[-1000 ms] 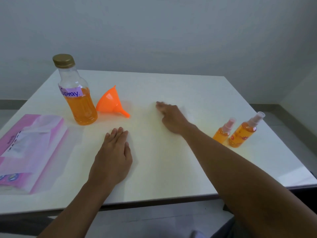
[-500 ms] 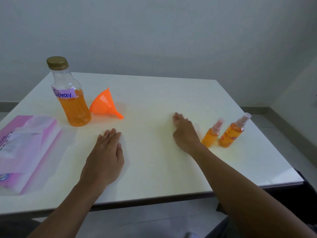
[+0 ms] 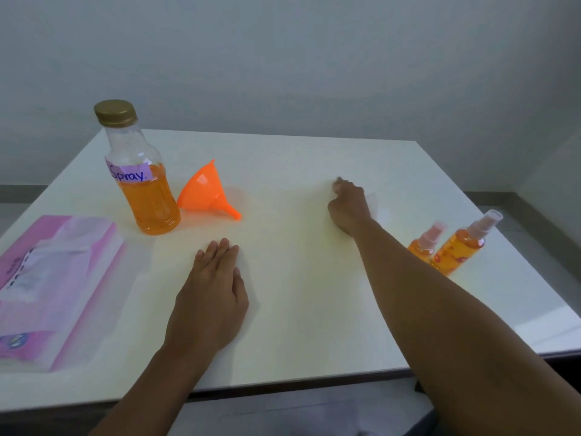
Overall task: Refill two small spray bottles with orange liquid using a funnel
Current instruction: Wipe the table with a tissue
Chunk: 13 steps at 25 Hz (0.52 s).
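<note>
Spray bottles (image 3: pixel 456 248): clear plastic, orange-filled | funnel (image 3: pixel 204 193): glossy orange cone

Glossy white table (image 3: pixel 314 309), clear plastic bottle (image 3: pixel 135 152), metallic gold cap (image 3: pixel 115 112).

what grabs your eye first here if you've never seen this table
Orange against the white table: a gold-capped Spray bottle, about half full, stands far left, an orange funnel lying on its side just right of it. Near the right edge a short spray bottle and a taller spray bottle stand side by side, beside the right forearm.
</note>
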Each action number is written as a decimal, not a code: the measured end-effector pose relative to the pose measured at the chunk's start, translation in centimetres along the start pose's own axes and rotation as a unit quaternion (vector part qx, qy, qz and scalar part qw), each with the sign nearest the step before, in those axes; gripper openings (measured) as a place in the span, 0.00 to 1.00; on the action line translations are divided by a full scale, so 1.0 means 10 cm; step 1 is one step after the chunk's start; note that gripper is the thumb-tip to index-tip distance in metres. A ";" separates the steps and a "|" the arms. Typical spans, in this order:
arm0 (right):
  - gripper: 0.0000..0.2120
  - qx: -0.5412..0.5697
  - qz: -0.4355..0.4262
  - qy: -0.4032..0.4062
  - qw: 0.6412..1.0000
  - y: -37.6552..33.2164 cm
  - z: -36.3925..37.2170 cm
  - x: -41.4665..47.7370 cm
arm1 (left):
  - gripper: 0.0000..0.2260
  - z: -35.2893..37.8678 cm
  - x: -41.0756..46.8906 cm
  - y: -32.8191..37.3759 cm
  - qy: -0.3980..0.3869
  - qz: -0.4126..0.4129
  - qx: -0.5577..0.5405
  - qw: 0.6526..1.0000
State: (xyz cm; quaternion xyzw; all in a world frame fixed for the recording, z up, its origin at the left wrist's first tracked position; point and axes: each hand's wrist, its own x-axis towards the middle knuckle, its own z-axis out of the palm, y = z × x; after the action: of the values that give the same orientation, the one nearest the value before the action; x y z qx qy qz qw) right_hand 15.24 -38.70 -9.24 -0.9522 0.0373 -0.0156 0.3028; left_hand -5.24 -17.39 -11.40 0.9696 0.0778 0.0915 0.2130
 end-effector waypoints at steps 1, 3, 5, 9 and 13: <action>0.31 0.010 -0.042 -0.030 0.999 -0.06 0.02 -0.10 | 0.22 0.00 0.00 0.01 -0.004 -0.005 -0.004 1.000; 0.33 0.004 -0.124 -0.091 0.988 -0.16 0.06 -0.36 | 0.22 -0.02 -0.01 0.03 -0.014 -0.010 -0.010 1.000; 0.32 -0.024 -0.195 -0.131 0.972 -0.22 0.10 -0.67 | 0.22 -0.04 -0.01 0.03 -0.020 -0.011 -0.008 1.000; 0.33 -0.050 -0.288 -0.176 0.940 -0.13 0.02 -1.26 | 0.22 -0.08 -0.05 0.08 -0.025 -0.007 0.007 1.000; 0.33 -0.042 -0.326 -0.243 0.912 0.17 -0.12 -1.67 | 0.22 -0.10 -0.10 0.13 -0.027 0.006 0.039 0.999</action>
State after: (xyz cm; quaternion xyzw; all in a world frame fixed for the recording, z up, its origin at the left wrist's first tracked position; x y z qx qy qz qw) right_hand -1.58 -39.45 -9.40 -0.8974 -0.3498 0.1202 0.2404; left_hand -6.24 -18.35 -10.06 0.9798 0.0694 0.0635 0.1762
